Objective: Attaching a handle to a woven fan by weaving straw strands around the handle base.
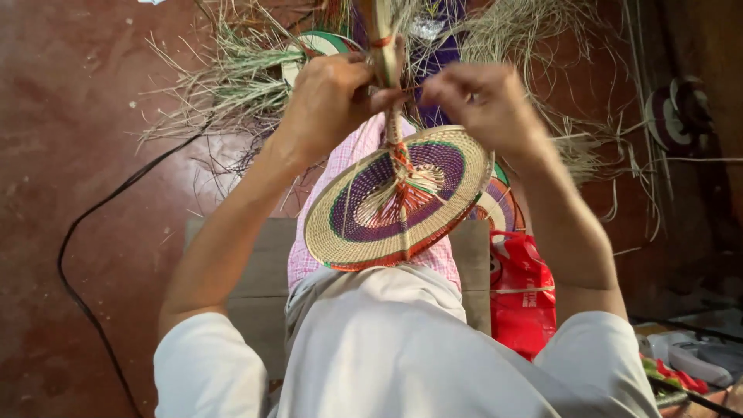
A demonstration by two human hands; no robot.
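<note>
A round woven hand fan (398,200) with purple, green, tan and red rings hangs face-up over my lap. Its straw-wrapped handle (383,46) points away from me. My left hand (329,97) grips the handle just above the fan's disc. Beside it, my right hand (484,101) is closed with fingertips pinching something thin at the handle; what it pinches is too small to make out. Both forearms reach forward from white sleeves.
Loose dry grass and straw (232,77) lies spread on the red-brown floor ahead. Another woven fan (317,42) lies behind my left hand, one more (499,203) under the held fan. A red plastic bag (520,290) sits at my right. A black cable (85,232) curves at left.
</note>
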